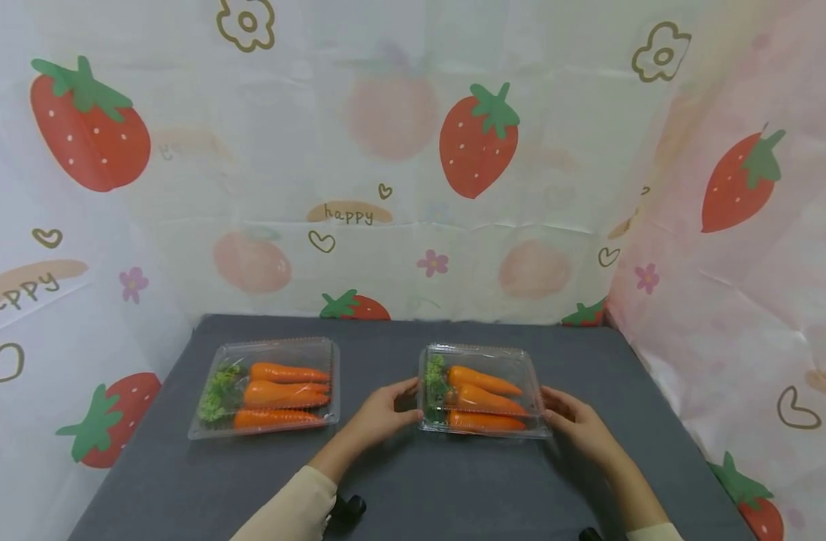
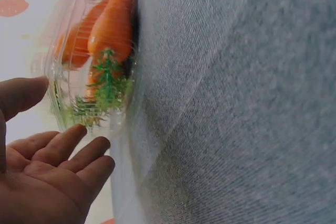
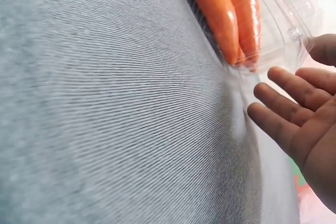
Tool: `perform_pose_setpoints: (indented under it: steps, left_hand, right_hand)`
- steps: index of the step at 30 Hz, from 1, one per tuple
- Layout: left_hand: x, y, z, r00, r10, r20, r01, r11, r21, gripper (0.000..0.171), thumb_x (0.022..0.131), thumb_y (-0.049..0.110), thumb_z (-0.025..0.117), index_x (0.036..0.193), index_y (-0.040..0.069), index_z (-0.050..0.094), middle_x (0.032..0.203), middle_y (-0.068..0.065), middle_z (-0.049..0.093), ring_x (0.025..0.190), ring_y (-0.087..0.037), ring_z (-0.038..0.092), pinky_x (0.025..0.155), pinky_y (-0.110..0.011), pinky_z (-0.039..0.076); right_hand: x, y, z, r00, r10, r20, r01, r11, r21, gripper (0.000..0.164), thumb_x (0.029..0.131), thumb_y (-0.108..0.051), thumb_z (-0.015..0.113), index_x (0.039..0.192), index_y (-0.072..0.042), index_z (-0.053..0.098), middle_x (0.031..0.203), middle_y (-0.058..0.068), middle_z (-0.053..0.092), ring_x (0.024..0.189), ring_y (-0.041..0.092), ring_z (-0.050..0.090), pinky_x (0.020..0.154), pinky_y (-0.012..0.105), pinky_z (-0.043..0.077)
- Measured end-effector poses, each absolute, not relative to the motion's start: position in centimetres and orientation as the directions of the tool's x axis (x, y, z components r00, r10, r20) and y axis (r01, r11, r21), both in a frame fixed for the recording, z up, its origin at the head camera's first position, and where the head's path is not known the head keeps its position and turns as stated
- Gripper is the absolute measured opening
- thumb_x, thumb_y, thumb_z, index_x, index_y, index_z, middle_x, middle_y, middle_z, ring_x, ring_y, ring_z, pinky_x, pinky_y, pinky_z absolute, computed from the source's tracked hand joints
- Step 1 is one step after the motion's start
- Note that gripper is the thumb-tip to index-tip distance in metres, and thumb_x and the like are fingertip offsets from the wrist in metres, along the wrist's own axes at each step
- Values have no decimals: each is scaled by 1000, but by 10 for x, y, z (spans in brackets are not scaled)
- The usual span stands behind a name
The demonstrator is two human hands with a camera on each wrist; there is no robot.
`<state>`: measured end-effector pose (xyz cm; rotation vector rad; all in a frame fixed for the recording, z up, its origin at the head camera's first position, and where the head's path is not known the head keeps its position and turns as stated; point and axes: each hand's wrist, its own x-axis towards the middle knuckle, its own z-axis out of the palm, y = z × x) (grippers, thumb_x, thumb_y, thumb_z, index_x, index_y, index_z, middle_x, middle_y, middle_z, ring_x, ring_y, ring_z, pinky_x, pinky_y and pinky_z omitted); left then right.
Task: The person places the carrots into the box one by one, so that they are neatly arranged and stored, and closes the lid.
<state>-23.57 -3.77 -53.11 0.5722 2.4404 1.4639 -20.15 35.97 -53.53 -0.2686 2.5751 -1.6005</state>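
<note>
A clear plastic box (image 1: 503,362) with a lid holds three orange carrots (image 1: 487,400) and a tuft of green leaves (image 1: 436,379). My left hand (image 1: 382,415) is at its left end, the thumb by the near corner. At the right end is my right hand (image 1: 580,425), its thumb touching the wall. In the left wrist view, relaxed fingers (image 2: 73,142) lie beside the leafy end, palm up. The right wrist view has loosely extended fingers (image 3: 286,95) beside the carrot tips. Neither hand curls round the box.
A second clear box (image 1: 334,376) with carrots and greens sits to the left on the dark grey tabletop (image 1: 453,488). White cloth (image 1: 399,278) printed with strawberries encloses the table at the back and sides. A black object (image 1: 350,508) shows beside the left wrist.
</note>
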Motion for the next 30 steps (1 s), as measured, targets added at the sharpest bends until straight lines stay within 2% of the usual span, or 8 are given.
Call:
perform_pose_setpoints:
  steps: [8, 14, 19, 24, 30]
  left_hand:
    - [-227, -37, -531, -907, 421, 1, 169, 362, 917, 64, 95, 19, 74, 151, 1, 48, 144, -18, 60, 130, -37, 59, 103, -52, 52]
    - [-221, -37, -532, -915, 404, -9, 124, 303, 945, 62, 96, 18, 74, 149, -1, 50, 140, -19, 63, 127, -36, 61, 100, -46, 55]
    - [-214, -36, -530, -933, 359, -42, 71, 297, 952, 54, 94, 19, 76, 140, -4, 58, 122, -17, 72, 112, -31, 69, 89, -42, 59]
    - [-211, -31, -528, -938, 335, -86, -15, 207, 978, 42, 93, 11, 76, 128, -9, 64, 104, -16, 76, 94, -27, 74, 81, -38, 61]
    - [-211, -26, -530, -928, 349, -129, -117, 57, 992, 32, 95, 3, 70, 120, -15, 61, 99, -23, 75, 92, -38, 75, 85, -49, 62]
  right_hand:
    - [-190, 358, -531, -978, -203, -41, -39, 379, -925, 61, 103, -19, 63, 153, 8, 39, 145, 32, 53, 109, -5, 60, 91, 20, 54]
    - [-185, 355, -529, -976, -194, -95, 32, 304, -952, 64, 103, -17, 64, 152, 12, 36, 144, 35, 52, 112, 10, 66, 93, 30, 59]
    - [-183, 355, -530, -969, -213, -126, 66, 270, -961, 61, 104, -18, 62, 148, 18, 38, 135, 36, 57, 106, 22, 71, 89, 38, 61]
    - [-183, 358, -531, -962, -225, -151, 100, 223, -970, 61, 104, -18, 62, 145, 20, 39, 122, 27, 68, 95, 25, 75, 85, 39, 62]
    - [-186, 359, -536, -961, -231, -154, 120, 154, -981, 60, 104, -17, 62, 145, 20, 38, 113, 15, 71, 91, 22, 74, 85, 40, 62]
